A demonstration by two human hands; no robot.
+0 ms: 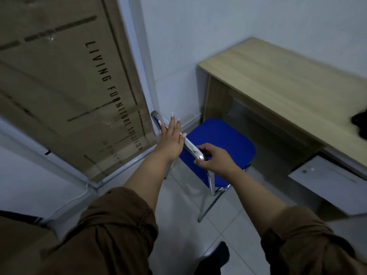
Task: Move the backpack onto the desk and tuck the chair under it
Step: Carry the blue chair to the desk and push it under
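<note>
I am steadying the blue chair [218, 147] by its chrome top rail: my right hand [213, 158] is curling closed around the rail, my left hand [169, 138] is resting open and flat on it. The chair is standing on the tiled floor [234, 231] before the desk's [278, 80] left corner. The dark backpack [360, 124], I judge, is lying at the desk's right edge. I should be pushing evenly, legs squared to the opening. A cardboard box [65, 80] is leaning against the pale wall.

Small office room, wooden desk [282, 80], blue chair [220, 139], boxed furniture [65, 76]
</note>
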